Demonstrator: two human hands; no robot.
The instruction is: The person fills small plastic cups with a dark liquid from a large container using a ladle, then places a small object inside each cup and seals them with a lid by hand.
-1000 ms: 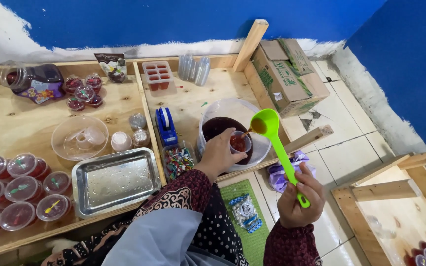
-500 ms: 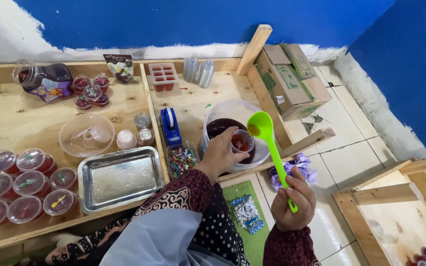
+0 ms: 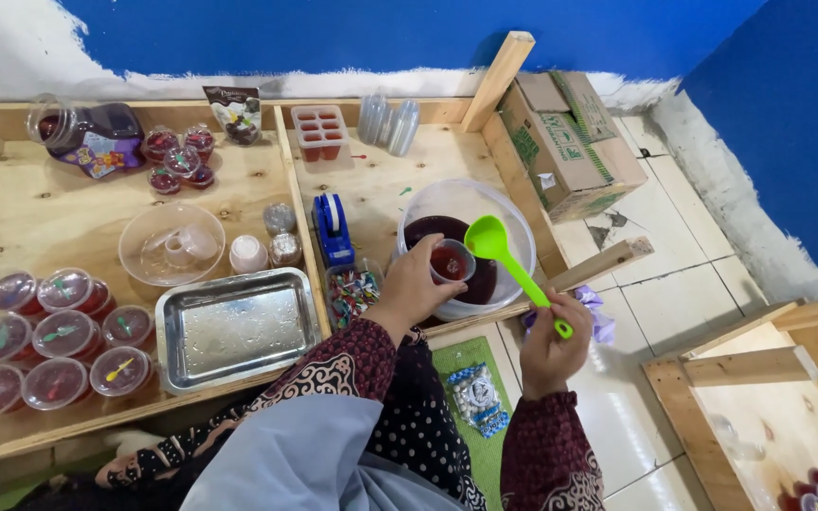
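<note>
My left hand (image 3: pixel 416 288) holds a small clear plastic cup (image 3: pixel 451 261) with dark red liquid in it, just over the near rim of a big clear bowl (image 3: pixel 515 220) of the same dark red liquid. My right hand (image 3: pixel 551 341) grips the handle of a bright green ladle (image 3: pixel 504 255). The ladle's scoop sits beside the cup, above the bowl.
A metal tray (image 3: pixel 237 327) lies left of my arm. Several sealed red cups (image 3: pixel 44 336) stand at the far left. A blue tape dispenser (image 3: pixel 333 228), a clear bowl (image 3: pixel 170 243), a dark jar (image 3: pixel 87 135), and a cardboard box (image 3: pixel 570 147) sit around.
The green ladle has come down from an upright tilt and closer to the cup. The left hand keeps the cup over the bowl.
</note>
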